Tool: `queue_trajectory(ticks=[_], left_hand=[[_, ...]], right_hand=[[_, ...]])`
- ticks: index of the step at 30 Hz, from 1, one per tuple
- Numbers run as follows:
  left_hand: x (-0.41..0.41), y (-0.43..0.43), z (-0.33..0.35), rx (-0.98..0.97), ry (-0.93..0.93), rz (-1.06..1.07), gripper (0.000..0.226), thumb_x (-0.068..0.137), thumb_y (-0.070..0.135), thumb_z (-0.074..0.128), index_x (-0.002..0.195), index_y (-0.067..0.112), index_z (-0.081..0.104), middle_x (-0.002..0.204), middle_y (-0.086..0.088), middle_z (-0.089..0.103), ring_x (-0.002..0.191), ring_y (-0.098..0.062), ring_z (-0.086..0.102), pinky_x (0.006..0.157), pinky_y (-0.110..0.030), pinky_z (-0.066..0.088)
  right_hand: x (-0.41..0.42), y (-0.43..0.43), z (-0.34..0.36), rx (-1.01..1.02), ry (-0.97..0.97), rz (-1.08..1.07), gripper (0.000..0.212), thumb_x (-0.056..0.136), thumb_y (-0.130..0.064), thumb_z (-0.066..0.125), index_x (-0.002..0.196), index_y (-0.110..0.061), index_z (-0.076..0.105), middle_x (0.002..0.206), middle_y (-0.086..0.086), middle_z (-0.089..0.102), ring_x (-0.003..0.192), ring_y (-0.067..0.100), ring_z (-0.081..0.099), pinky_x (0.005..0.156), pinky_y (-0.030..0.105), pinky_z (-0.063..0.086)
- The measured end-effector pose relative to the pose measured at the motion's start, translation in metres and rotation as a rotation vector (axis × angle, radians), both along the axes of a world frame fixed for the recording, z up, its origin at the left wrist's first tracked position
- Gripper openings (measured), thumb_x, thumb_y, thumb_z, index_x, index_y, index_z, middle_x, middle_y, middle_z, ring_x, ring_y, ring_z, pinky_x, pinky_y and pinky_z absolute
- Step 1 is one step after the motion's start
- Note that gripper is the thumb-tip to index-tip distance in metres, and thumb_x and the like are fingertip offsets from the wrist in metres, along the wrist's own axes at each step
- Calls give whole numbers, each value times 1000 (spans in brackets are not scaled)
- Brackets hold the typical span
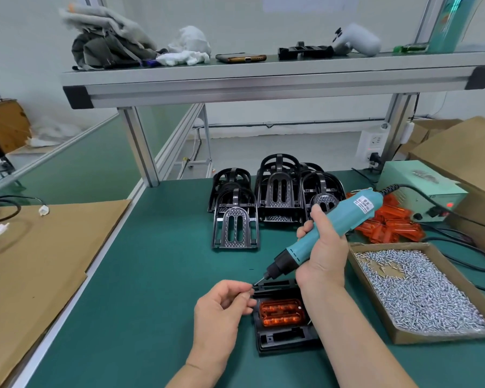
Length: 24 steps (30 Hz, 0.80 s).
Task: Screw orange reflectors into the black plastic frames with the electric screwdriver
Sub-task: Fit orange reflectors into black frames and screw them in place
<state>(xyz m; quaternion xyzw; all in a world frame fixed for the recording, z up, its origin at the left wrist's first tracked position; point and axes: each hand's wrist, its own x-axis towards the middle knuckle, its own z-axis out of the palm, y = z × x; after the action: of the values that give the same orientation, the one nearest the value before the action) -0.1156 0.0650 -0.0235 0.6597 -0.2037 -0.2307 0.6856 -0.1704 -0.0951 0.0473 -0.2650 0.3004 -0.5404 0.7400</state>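
I see the black plastic frame (284,336) lying flat on the green desk (151,275), close to me and just right of centre. It is a dark rectangular moulding with slotted openings at its near and far ends. An orange reflector (282,312) sits in its middle: a translucent, rounded block with ribbed facets that glow brightly against the black.

My right hand (324,256) is wrapped around the electric screwdriver (328,233), fingers curled on its teal barrel. The tool slants down to the left, and its black nose and thin bit reach the frame's far left corner. My left hand (221,306) pinches that same corner of the frame with thumb and forefinger, the other fingers curled. Whether a screw sits between the fingertips is too small for me to tell.

A white label (361,204) wraps the screwdriver's upper body. It carries print, but I cannot read it at this blur. The black cord runs from the tool to a pale green power box (423,189) showing a red light. Its front lettering is also unreadable.

Behind the tool stand stacked black frames (275,191), with loose orange reflectors (389,222) heaped to their right. Just beside my right wrist is a cardboard tray (375,312) full of silver screws (420,287).
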Motion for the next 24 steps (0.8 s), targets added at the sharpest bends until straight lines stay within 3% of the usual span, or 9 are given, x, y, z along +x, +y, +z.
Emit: queue_trajectory(ticks=[4,24], left_hand=[[2,-1,-3,-25,15,27,16,90,-11,61,88,3,70,82,-12,75,70,-20,72,60,-20,54],[7,3,-10,-62,32,62,16,91,-10,59,90,4,67,82,-12,75,68,-20,70,62,-20,54]], right_hand=[[5,13,1,-42,23,-45,22,88,-19,75,91,-19,53,52,-6,54,49,10,50,69,30,44],[16,23,-6,-11,48,-56,23,87,-21,75,89,-19,52,52,-6,55,50,11,50,72,34,45]])
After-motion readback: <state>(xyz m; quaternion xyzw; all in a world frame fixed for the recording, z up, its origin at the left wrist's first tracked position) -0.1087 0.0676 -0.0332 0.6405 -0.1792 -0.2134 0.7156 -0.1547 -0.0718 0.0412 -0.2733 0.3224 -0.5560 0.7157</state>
